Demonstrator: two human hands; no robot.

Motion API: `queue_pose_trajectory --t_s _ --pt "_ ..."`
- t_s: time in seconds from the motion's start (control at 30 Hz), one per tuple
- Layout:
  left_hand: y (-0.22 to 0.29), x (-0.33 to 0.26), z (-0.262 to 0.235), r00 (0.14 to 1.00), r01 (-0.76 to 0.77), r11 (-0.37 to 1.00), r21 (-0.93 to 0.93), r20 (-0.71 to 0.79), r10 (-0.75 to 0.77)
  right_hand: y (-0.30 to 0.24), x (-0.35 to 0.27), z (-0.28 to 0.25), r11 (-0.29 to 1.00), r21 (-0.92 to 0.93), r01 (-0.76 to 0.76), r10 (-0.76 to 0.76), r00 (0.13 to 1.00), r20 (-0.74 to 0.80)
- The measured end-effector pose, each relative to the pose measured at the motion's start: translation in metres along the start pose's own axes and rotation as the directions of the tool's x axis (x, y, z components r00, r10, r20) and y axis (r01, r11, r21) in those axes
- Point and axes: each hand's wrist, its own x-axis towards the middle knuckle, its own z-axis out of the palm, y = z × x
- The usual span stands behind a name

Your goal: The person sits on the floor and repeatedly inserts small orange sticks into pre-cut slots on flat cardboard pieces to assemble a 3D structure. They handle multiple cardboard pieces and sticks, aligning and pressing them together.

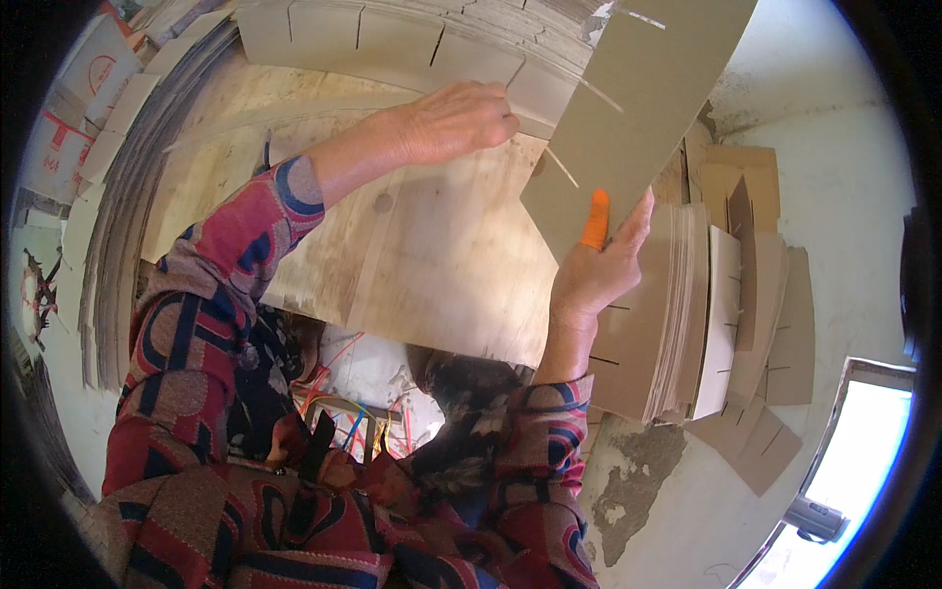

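Note:
My right hand point(601, 260) grips the lower end of a long grey-brown cardboard strip point(613, 128) with short slits cut into it. The strip stands tilted up, away from me. An orange finger cot covers the thumb lying on its face. My left hand point(456, 123) is closed, its fingers curled together in front of a row of slotted cardboard strips point(334, 27) at the far side of the board. Whatever those fingers hold, if anything, is hidden.
A pale plywood board point(432, 255) lies before me. Stacked cardboard point(118, 196) lines the left side. On the right, more slotted cardboard point(638, 324) leans near a stained wall point(834, 196). Coloured cords point(358, 422) hang below the board. A bright window point(854, 471) is at lower right.

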Motion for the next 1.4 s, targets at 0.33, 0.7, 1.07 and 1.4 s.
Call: queue_pose_trajectory --t_s 0.33,0.7,1.07,1.4 --pt "0.013 -0.003 -0.003 0.999 -0.026 0.999 -0.022 0.034 0.027 0.002 -0.004 -0.004 0.997 0.079 -0.022 0.018 0.998 0.058" --pt "0.059 -0.006 -0.016 0.978 -0.162 0.983 -0.089 -0.15 0.147 0.003 -0.004 -0.008 0.965 0.207 -0.158 0.052 0.895 0.443" --pt "0.069 -0.024 -0.022 0.987 -0.055 0.912 -0.407 -0.159 -0.011 -0.004 -0.021 0.007 0.982 0.1 -0.158 0.088 0.864 0.496" --pt "-0.063 -0.009 -0.039 0.971 0.237 0.971 0.038 0.018 -0.237 -0.021 -0.028 0.014 0.955 0.192 -0.227 0.133 0.904 0.406"
